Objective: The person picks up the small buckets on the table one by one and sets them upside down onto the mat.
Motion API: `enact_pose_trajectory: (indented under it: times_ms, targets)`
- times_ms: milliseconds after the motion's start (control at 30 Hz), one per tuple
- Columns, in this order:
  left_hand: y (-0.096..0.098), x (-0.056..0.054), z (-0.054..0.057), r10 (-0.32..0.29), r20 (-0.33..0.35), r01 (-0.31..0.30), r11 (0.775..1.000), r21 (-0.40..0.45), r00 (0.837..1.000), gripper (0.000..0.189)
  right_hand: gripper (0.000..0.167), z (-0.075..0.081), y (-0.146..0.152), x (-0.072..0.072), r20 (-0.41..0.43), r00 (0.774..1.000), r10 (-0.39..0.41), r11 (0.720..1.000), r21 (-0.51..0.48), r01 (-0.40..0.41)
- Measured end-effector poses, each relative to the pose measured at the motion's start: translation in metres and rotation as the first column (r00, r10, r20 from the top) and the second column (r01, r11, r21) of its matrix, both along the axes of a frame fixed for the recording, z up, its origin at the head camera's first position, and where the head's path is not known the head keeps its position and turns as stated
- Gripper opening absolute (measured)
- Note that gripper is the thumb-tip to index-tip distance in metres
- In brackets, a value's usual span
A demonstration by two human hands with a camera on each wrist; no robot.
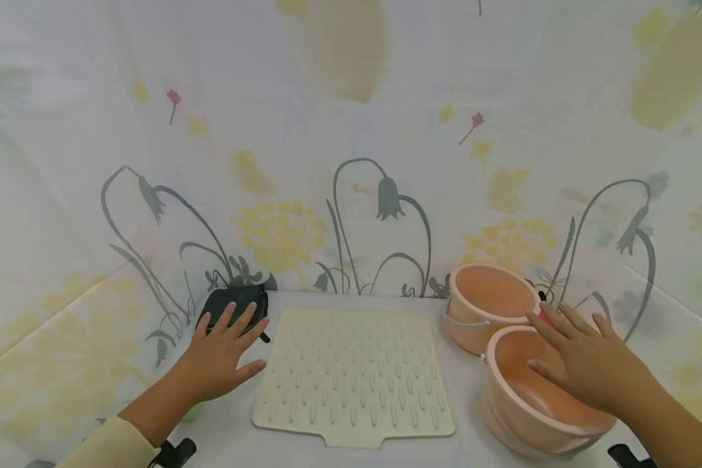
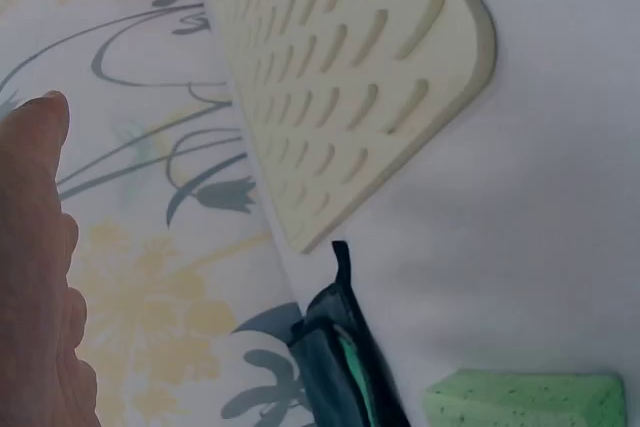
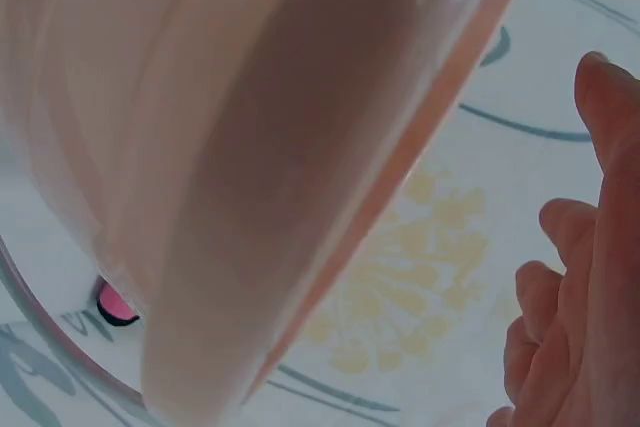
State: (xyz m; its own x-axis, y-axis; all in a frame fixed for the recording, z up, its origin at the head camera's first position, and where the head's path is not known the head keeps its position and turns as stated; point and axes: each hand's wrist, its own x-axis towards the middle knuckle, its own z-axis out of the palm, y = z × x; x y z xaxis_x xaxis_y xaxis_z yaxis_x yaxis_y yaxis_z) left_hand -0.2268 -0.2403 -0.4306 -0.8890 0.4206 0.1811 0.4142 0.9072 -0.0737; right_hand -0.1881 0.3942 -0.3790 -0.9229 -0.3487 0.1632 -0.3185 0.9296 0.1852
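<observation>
My left hand (image 1: pixel 219 361), fingers spread and palm down, hovers at the left; its fingertips overlap a dark zippered pouch (image 1: pixel 234 294) in the head view. The left wrist view shows the pouch (image 2: pixel 335 367) with a green lining and a loop, and a speckled green sponge (image 2: pixel 525 402) nearby. Over the nearer of two peach buckets (image 1: pixel 494 409) is my right hand (image 1: pixel 591 367), fingers extended and holding nothing. Behind it stands the other peach bucket (image 1: pixel 465 331). Between the hands lies a cream mat (image 1: pixel 357 370) with rows of short oblong ridges.
Both buckets have thin pale handles hanging down. A red item (image 1: pixel 544 316) shows beside the far bucket, mostly hidden by my right hand. A flower-printed cloth wall (image 1: pixel 363 130) closes off the back and sides of the white table surface (image 1: pixel 304 448).
</observation>
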Motion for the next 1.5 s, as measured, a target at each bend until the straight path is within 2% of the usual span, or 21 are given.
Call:
enact_pose_trajectory:
  times_ms: [200, 333, 500, 667, 800, 967, 1033, 1133, 1300, 1500]
  targets:
    - [0.006, 0.006, -0.023, 0.032, 0.047, -0.035, 0.996, 0.077, 0.998, 0.08, 0.084, -0.01, 0.001, 0.004, -0.03, 0.999, 0.019, 0.994, -0.11, -0.022]
    - [0.014, 0.01, -0.039, 0.055, 0.111, -0.071, 0.987, 0.143, 0.992, 0.08, 0.08, -0.016, 0.003, 0.009, -0.035, 0.999, 0.009, 0.981, -0.193, -0.015]
    - [0.026, 0.014, -0.055, 0.073, 0.192, -0.113, 0.971, 0.21, 0.979, 0.077, 0.076, -0.026, 0.006, 0.02, -0.015, 1.0, -0.005, 0.956, -0.292, 0.0]
    - [0.033, 0.016, -0.063, 0.077, 0.228, -0.142, 0.948, 0.284, 0.971, 0.073, 0.072, -0.033, 0.004, 0.028, -0.045, 0.999, -0.007, 0.917, -0.398, -0.011]
    - [0.037, 0.017, -0.073, 0.115, 0.297, -0.212, 0.924, 0.32, 0.948, 0.073, 0.07, -0.037, -0.001, 0.036, -0.05, 0.999, -0.02, 0.889, -0.458, -0.005]
    - [0.042, 0.018, -0.095, 0.171, 0.374, -0.306, 0.89, 0.339, 0.912, 0.078, 0.069, -0.046, 0.001, 0.045, -0.1, 0.995, -0.007, 0.877, -0.479, -0.042]
    - [0.043, 0.02, -0.101, 0.185, 0.382, -0.325, 0.88, 0.345, 0.906, 0.079, 0.069, -0.052, 0.002, 0.046, -0.12, 0.993, -0.014, 0.865, -0.5, -0.048]
    - [0.045, 0.022, -0.105, 0.204, 0.395, -0.35, 0.87, 0.346, 0.896, 0.081, 0.068, -0.06, 0.005, 0.048, -0.136, 0.991, -0.022, 0.842, -0.536, -0.055]
    - [0.047, 0.024, -0.113, 0.21, 0.431, -0.381, 0.852, 0.36, 0.877, 0.085, 0.068, -0.072, 0.01, 0.055, -0.183, 0.983, -0.018, 0.821, -0.563, -0.089]
    - [0.045, 0.031, -0.125, 0.181, 0.453, -0.37, 0.851, 0.374, 0.873, 0.084, 0.067, -0.083, 0.015, 0.065, -0.165, 0.982, -0.087, 0.795, -0.606, -0.031]
